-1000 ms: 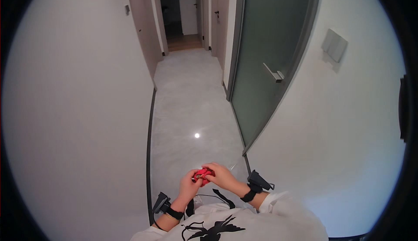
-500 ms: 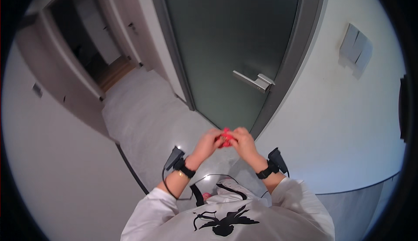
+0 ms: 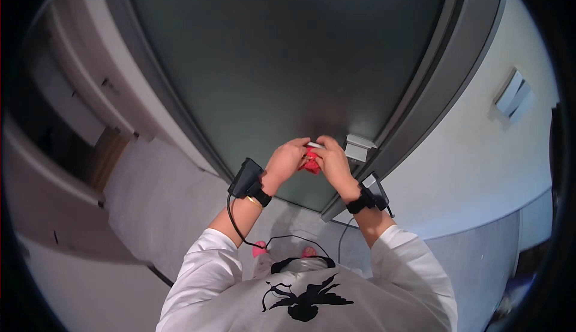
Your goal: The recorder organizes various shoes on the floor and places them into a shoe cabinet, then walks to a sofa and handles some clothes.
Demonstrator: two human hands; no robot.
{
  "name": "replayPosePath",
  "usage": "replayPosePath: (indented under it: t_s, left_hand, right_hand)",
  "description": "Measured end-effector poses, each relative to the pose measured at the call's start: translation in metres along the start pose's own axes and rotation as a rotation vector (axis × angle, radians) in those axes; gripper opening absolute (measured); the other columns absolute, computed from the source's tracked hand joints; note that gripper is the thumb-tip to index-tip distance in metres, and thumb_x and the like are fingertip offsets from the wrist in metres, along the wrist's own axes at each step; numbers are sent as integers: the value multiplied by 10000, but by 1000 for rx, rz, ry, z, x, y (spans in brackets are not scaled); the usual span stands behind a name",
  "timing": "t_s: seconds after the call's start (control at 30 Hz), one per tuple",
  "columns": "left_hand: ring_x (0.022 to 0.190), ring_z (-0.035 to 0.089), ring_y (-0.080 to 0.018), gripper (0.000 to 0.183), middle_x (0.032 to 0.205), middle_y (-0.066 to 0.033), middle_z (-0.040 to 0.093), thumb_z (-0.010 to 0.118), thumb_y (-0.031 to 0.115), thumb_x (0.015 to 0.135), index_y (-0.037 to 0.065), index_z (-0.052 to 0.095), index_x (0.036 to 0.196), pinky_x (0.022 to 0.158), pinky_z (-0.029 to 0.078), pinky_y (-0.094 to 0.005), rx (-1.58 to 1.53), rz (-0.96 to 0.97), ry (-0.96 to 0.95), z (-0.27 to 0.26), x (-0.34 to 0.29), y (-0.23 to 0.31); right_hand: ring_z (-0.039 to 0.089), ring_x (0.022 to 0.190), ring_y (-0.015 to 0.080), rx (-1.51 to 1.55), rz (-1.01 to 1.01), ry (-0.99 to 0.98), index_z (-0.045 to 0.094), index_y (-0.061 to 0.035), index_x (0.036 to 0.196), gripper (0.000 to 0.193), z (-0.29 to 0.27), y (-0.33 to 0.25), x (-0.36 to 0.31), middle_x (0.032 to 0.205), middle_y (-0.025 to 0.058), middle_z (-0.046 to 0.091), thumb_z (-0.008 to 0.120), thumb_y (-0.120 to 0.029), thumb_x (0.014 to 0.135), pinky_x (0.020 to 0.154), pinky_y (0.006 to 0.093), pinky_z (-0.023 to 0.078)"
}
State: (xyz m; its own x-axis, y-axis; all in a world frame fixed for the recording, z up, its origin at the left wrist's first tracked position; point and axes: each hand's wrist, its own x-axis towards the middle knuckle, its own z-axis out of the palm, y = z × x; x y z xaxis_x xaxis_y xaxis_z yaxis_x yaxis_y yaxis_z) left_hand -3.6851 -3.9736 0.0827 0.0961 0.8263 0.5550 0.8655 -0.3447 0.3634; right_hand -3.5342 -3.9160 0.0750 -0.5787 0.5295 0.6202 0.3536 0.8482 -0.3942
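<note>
Since half a second ago I've swung closer to the door: the small red thing point(image 3: 311, 165) with a pale stick-like part now sits right beside the metal door handle point(image 3: 360, 148), where earlier it was lower and further off. I judge it light, rigid and small enough to slip, so pinch it by the red body. The pale part runs roughly left to right, its tip toward the handle. My left hand point(image 3: 287, 161) and right hand point(image 3: 331, 159) both close on it, fingertips meeting. Behind them stands the dark frosted door point(image 3: 288, 62); the pale wall point(image 3: 468, 170) lies to the right.
</note>
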Motion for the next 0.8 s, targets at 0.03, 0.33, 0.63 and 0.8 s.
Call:
replayPosePath:
  t_s: [0.03,0.33,0.63,0.8]
  left_hand:
    - [859,595,-267,130,1048,-134,585,629,54,666,3,621,786,731,490,-333,15,3,-26,7,5,-7]
    - [705,592,-299,268,755,-155,598,582,102,723,11,571,975,634,483,-377,86,166,-353,26,7,-33]
    - [659,596,-295,109,711,-142,601,628,128,693,20,619,697,614,486,-373,-105,197,-362,52,0,-48]
    - [649,593,-301,101,704,-147,597,640,129,679,33,627,710,608,485,-377,-120,175,-325,50,3,-45]
  right_hand:
    - [530,950,276,-15,40,-16,636,-56,832,177,4,8,-1,944,119,582,599,-47,660,839,381,418]
    - [533,797,233,-665,24,-259,557,-86,654,69,20,-1,-14,777,77,561,570,-117,593,758,330,419]
    - [551,943,223,-546,156,-246,617,-55,755,188,36,-12,-27,860,83,591,610,-98,572,971,372,340]
    - [542,994,219,-495,142,-129,631,-47,811,186,12,-31,-7,915,93,602,572,-74,636,946,369,366]
